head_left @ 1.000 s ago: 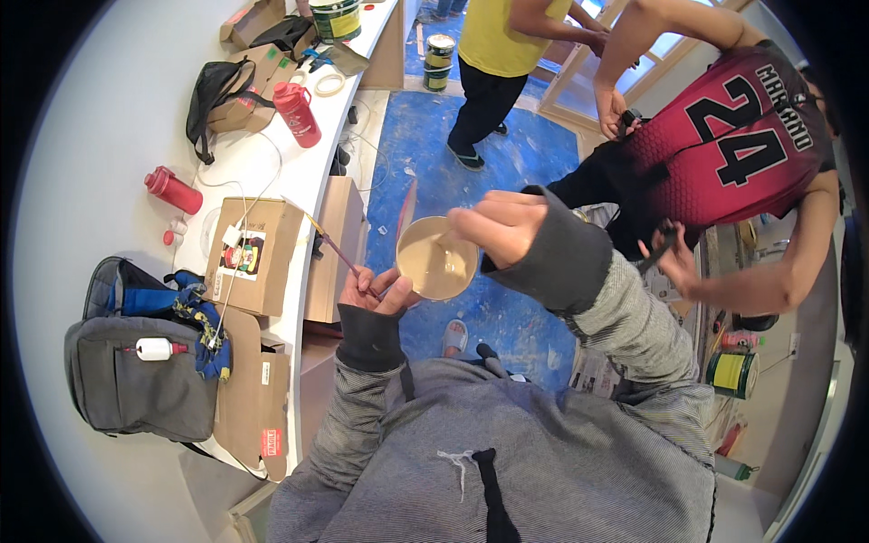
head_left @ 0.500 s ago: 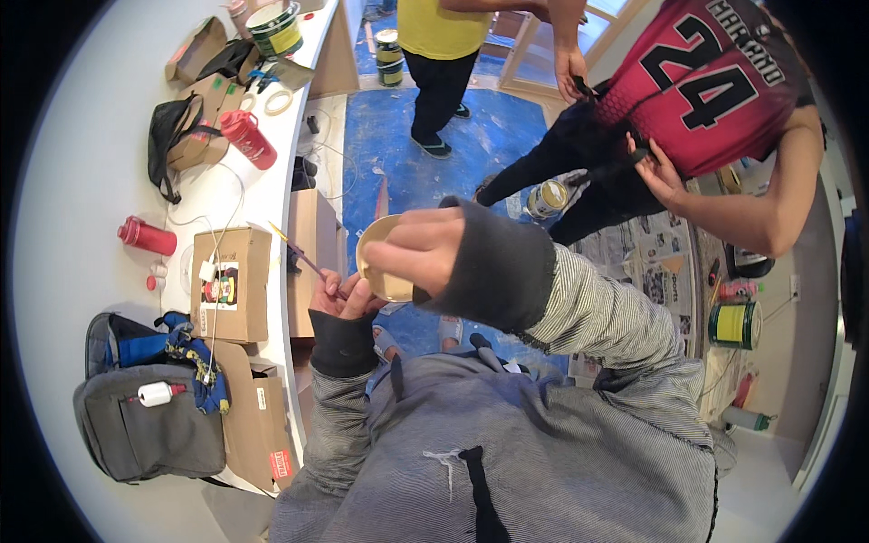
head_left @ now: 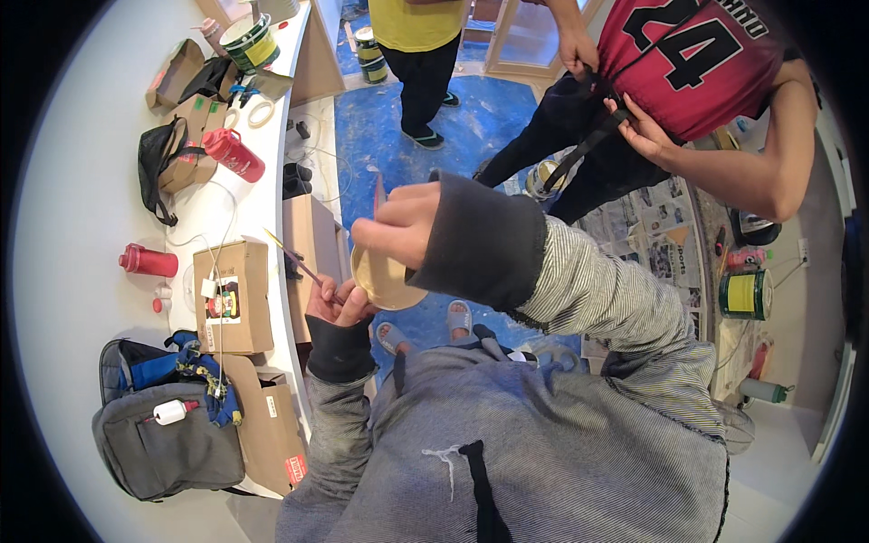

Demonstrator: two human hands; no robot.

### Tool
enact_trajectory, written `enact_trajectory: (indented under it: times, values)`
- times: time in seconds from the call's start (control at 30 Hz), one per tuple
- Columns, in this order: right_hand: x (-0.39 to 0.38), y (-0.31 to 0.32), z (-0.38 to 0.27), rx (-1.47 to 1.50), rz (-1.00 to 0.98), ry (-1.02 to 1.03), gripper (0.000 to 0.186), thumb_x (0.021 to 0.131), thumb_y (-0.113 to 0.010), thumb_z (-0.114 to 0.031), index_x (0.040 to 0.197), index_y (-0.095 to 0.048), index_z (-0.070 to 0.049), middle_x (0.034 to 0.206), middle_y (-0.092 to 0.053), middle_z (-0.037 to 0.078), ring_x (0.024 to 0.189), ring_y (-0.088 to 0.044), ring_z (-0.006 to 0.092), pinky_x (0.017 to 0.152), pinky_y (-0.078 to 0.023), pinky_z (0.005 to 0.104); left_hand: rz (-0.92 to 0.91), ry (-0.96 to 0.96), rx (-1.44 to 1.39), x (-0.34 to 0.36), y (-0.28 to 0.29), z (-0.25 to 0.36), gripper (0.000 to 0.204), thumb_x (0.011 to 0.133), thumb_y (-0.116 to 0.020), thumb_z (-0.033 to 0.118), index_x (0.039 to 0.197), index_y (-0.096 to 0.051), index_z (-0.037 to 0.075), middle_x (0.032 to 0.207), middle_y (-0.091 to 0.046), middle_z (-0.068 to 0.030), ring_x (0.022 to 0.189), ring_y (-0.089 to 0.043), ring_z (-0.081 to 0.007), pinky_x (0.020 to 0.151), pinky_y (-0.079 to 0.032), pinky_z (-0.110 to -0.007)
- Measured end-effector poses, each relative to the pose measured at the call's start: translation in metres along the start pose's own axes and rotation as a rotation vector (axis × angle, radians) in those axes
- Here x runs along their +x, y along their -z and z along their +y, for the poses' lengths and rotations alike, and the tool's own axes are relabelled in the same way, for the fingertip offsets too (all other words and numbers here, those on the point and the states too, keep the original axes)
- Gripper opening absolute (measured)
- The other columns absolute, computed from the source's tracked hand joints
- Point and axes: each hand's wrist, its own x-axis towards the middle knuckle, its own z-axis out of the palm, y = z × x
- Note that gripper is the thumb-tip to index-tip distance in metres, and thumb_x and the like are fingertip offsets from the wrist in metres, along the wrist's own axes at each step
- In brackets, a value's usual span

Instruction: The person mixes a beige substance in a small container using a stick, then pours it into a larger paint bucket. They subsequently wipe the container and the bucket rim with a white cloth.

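A round beige cup-like container (head_left: pixel 385 276) is tilted in front of me, its pale inside showing. My right hand (head_left: pixel 403 226) is closed over its upper rim, with the fingertips partly hidden. Just below and to the left, my left hand (head_left: pixel 337 303) pinches a thin purple stick with a yellow end (head_left: pixel 297 258), which points up and away to the left. The left thumb lies against the container's near side; whether it also bears the container I cannot tell.
On the left, a white counter (head_left: pixel 272 181) holds a cardboard box (head_left: pixel 244 330), red bottles (head_left: pixel 233 154), a paint can (head_left: pixel 251 43) and a grey backpack (head_left: pixel 167 443). Blue sheeting (head_left: pixel 489 118) covers the floor. A person in a red jersey (head_left: pixel 688 72) handles a black strap; another wears a yellow shirt (head_left: pixel 416 23).
My right hand has shifted slightly left, and the container has tilted, showing more of its near side. The person in red has drawn out a black strap. My view has shifted slightly.
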Motion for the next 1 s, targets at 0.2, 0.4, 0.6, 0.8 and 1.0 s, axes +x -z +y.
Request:
enact_trajectory:
  times: [0.2,0.4,0.6,0.8,1.0]
  values:
    - [-0.006,0.003,-0.008,0.218,-0.017,0.028,0.018,0.075,-0.062,-0.008,0.092,-0.058,-0.003,0.071,-0.063,0.013,0.067,-0.066,0.0303,0.062,-0.053,0.0374,-0.052,0.008,-0.152,0.005,0.019,-0.009,0.044,0.083,-0.067,-0.003,0.092,-0.027,0.016,0.091,-0.056,-0.0105,0.076,-0.054,-0.0125,0.064,-0.046,-0.026]
    - [-0.004,0.012,-0.001,-0.079,-0.103,-0.034,0.032,0.067,-0.067,-0.004,0.097,-0.057,-0.004,0.078,-0.061,0.009,0.077,-0.065,0.0261,0.064,-0.052,0.0352,-0.037,0.015,-0.122,0.002,0.019,-0.005,0.045,0.082,-0.069,-0.001,0.092,-0.028,0.015,0.098,-0.059,-0.0154,0.091,-0.063,-0.0193,0.074,-0.054,-0.031]
    - [-0.002,-0.005,-0.012,0.097,-0.083,0.027,0.028,0.071,-0.064,-0.008,0.097,-0.056,-0.004,0.090,-0.064,0.011,0.082,-0.065,0.0267,0.069,-0.055,0.0352,0.031,0.011,-0.118,0.001,0.006,0.000,0.043,0.082,-0.068,0.000,0.092,-0.028,0.015,0.093,-0.056,-0.0133,0.082,-0.058,-0.0160,0.070,-0.050,-0.030]
    - [0.006,0.002,-0.006,0.022,0.015,0.054,0.036,0.062,-0.066,0.002,0.098,-0.060,0.002,0.073,-0.059,0.011,0.066,-0.062,0.0258,0.058,-0.050,0.0340,0.022,-0.008,-0.042,0.000,0.009,0.002,0.040,0.086,-0.065,0.002,0.091,-0.027,0.016,0.080,-0.048,-0.0036,0.069,-0.045,-0.0082,0.061,-0.040,-0.026]
    - [0.004,0.007,-0.015,0.027,-0.143,0.033,0.034,0.065,-0.064,0.001,0.098,-0.056,0.000,0.076,-0.057,0.009,0.076,-0.062,0.0262,0.062,-0.052,0.0347,0.032,-0.002,-0.158,0.003,0.020,-0.004,0.050,0.077,-0.072,-0.003,0.091,-0.027,0.013,0.098,-0.059,-0.0171,0.088,-0.065,-0.0203,0.076,-0.059,-0.035]
